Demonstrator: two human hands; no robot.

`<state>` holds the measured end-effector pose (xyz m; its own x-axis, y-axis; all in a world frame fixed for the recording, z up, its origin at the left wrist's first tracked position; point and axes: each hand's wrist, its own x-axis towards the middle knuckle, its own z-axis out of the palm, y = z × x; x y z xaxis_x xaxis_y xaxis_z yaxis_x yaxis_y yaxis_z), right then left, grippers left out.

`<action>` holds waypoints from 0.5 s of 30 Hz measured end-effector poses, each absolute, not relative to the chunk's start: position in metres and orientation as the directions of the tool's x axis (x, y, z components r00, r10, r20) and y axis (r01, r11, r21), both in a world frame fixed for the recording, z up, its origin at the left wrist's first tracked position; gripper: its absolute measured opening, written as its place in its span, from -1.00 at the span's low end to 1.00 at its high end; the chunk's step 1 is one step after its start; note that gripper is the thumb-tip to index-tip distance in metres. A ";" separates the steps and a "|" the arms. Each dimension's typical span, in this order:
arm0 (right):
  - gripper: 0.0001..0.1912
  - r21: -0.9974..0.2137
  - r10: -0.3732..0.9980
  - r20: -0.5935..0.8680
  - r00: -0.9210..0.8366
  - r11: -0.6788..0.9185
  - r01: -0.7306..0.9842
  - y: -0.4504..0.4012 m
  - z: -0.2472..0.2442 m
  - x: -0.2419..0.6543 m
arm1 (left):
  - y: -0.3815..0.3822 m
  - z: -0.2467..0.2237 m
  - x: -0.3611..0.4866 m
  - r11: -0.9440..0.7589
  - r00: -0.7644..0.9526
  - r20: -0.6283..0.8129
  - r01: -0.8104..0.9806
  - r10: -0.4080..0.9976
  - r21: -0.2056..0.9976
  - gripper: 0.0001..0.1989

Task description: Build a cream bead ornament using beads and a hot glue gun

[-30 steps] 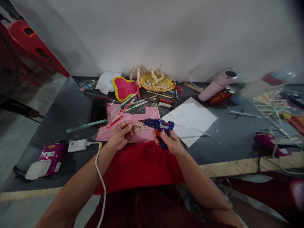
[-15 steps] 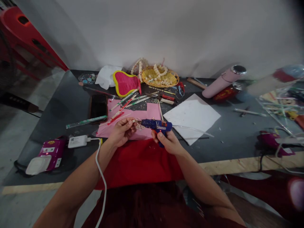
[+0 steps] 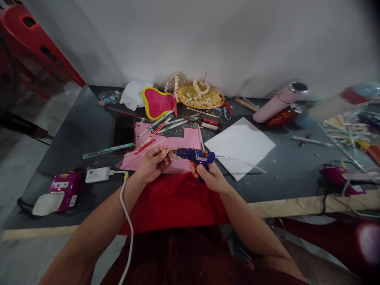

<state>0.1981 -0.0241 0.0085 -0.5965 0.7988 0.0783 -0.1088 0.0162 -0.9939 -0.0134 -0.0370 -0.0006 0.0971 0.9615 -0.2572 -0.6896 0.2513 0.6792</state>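
My right hand (image 3: 209,175) is wrapped round the handle of a blue glue gun (image 3: 192,154), whose nozzle points left. A clear glue stick (image 3: 240,160) sticks out of its back end. At the nozzle tip, my left hand (image 3: 154,161) pinches a small pale piece (image 3: 169,151), too small to make out fully. Below the nozzle, small pale bits (image 3: 175,157) lie on pink paper (image 3: 190,138). A red cloth (image 3: 175,202) hangs over the table's front edge.
At the back stand a yellow basket (image 3: 204,97) and a pink heart-shaped piece (image 3: 158,103). White paper (image 3: 242,146), a pink flask (image 3: 280,102) and a purple power box (image 3: 344,178) are on the right; a phone (image 3: 124,132) and another purple box (image 3: 67,188) on the left.
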 end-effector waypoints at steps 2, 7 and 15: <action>-0.69 -0.995 0.799 0.073 -0.597 0.019 -0.097 -0.024 0.008 0.199 | -0.037 -0.001 -0.014 0.253 0.098 -0.258 -0.688 0.961 0.680 -0.81; -0.69 -0.998 0.803 0.064 -0.592 0.048 -0.043 -0.024 0.003 0.201 | -0.037 -0.003 -0.015 0.255 0.100 -0.258 -0.683 0.961 0.684 -0.80; -0.72 -0.998 0.802 0.060 -0.594 0.055 -0.026 -0.025 0.000 0.203 | -0.037 -0.003 -0.014 0.260 0.094 -0.271 -0.682 0.958 0.683 -0.81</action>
